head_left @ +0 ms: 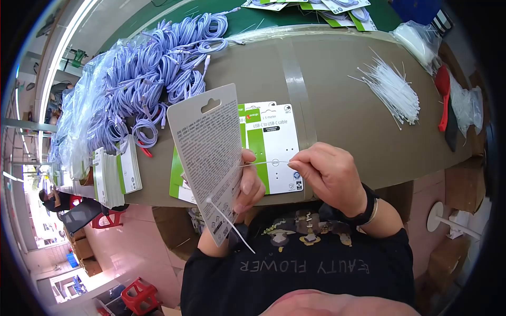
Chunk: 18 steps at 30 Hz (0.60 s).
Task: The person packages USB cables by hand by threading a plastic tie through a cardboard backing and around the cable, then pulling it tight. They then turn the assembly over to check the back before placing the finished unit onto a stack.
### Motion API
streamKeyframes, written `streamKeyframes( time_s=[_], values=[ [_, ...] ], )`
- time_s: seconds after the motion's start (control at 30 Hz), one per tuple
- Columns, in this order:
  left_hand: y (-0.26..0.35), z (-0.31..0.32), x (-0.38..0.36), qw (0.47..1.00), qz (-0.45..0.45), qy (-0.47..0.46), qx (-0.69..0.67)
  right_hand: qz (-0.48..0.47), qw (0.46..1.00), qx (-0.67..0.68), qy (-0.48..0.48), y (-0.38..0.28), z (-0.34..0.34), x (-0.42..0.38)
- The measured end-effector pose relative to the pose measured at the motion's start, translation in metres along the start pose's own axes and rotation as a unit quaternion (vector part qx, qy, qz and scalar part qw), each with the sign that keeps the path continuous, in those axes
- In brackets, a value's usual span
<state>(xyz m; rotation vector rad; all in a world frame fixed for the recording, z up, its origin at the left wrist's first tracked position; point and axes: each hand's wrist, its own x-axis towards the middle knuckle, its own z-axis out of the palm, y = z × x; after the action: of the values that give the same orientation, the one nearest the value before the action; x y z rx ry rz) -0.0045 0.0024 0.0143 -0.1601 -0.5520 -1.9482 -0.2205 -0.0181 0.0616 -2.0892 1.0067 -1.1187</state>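
Note:
My left hand (250, 185) is closed on a printed cardboard package card (205, 142), held upright and tilted with its text side towards me. A white zip tie (232, 227) pokes out of the card's lower part and hangs down. Pinched in my right hand (332, 176) is the end of a thin white zip tie strand (270, 163), drawn taut sideways from the card. Whether both strands are the same tie is hidden by the card. Under my hands, green and white USB-C cable cards (282, 145) lie on the table.
A big heap of coiled lilac cables (153, 68) covers the table's left side. Stacked cards (108, 176) stand at the front left edge. Loose white zip ties (390, 92) lie at right, near a red-handled tool (443, 95) and plastic bags (419, 45). More packed cards (342, 8) sit at the back.

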Motion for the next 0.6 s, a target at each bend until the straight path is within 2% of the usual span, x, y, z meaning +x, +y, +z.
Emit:
streamKeyframes(
  time_s=[0.17, 0.3, 0.4, 0.43, 0.53, 0.57, 0.6],
  values=[
    [-0.001, -0.001, 0.000, 1.000, -0.002, 0.002, 0.006, 0.005, 1.000, 0.006, 0.014, 0.001, 0.002, -0.001],
    [-0.006, 0.007, -0.001, 0.999, 0.011, 0.050, 0.015, 0.003, 1.000, 0.009, 0.012, -0.001, 0.006, 0.001],
    [-0.013, 0.015, -0.002, 0.984, -0.051, 0.161, 0.064, 0.000, 1.000, 0.013, 0.009, -0.001, 0.008, 0.001],
    [-0.014, 0.017, -0.002, 0.984, -0.053, 0.159, 0.059, 0.018, 0.999, 0.050, 0.011, 0.003, 0.009, 0.002],
    [-0.010, 0.022, -0.002, 0.949, -0.030, 0.226, 0.217, 0.049, 0.991, 0.122, 0.008, 0.010, 0.007, 0.005],
    [-0.006, 0.023, -0.001, 0.950, -0.025, 0.226, 0.213, 0.058, 0.983, 0.141, 0.098, 0.012, 0.001, 0.004],
    [-0.002, 0.024, 0.000, 0.917, -0.028, 0.257, 0.303, 0.066, 0.968, 0.159, 0.185, 0.014, -0.006, 0.003]
  ],
)
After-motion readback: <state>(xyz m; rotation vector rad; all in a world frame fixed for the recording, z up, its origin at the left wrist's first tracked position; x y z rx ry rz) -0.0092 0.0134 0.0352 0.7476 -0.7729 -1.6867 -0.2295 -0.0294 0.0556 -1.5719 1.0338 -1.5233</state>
